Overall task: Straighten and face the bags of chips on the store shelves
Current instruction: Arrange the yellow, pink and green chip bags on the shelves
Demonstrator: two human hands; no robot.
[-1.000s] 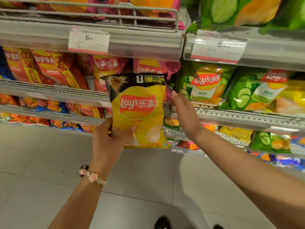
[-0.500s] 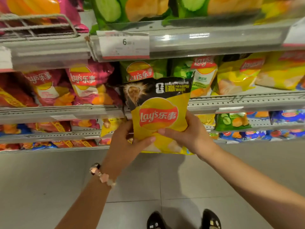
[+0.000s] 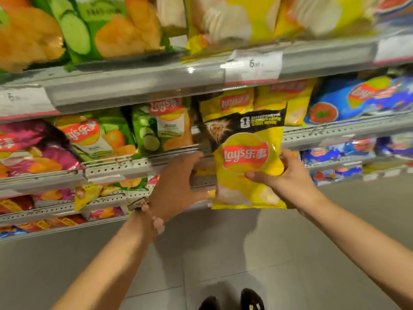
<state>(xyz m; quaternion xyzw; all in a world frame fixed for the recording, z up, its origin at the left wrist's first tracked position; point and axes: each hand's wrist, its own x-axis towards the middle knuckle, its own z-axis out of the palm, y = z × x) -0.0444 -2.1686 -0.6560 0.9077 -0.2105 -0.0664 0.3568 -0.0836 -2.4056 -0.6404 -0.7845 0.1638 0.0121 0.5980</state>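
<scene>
1. Head view looked down past both forearms at chip shelves.
2. Held upright in the right hand (image 3: 290, 182): a yellow chip bag (image 3: 248, 162), logo facing out, long axis vertical, in front of the middle shelf (image 3: 324, 136) and off it.
3. Right thumb pressed on the bag's front, fingers (image 3: 288, 155) curled round its right edge, pinching it.
4. Left hand (image 3: 178, 186) hung just beside the bag's left edge, blurred; fingers spread, apparently gripping nothing, contact with the bag not certain.
5. Matching yellow bags (image 3: 237, 104) stood on the middle shelf directly behind and above the held bag; judged the likely slot, reached by lifting up and back.
6. Green cucumber bags (image 3: 161, 126) to the left, blue bags (image 3: 357, 99) to the right.
7. Grey tiled floor (image 3: 111, 253) and black shoes (image 3: 252, 298) below.
</scene>
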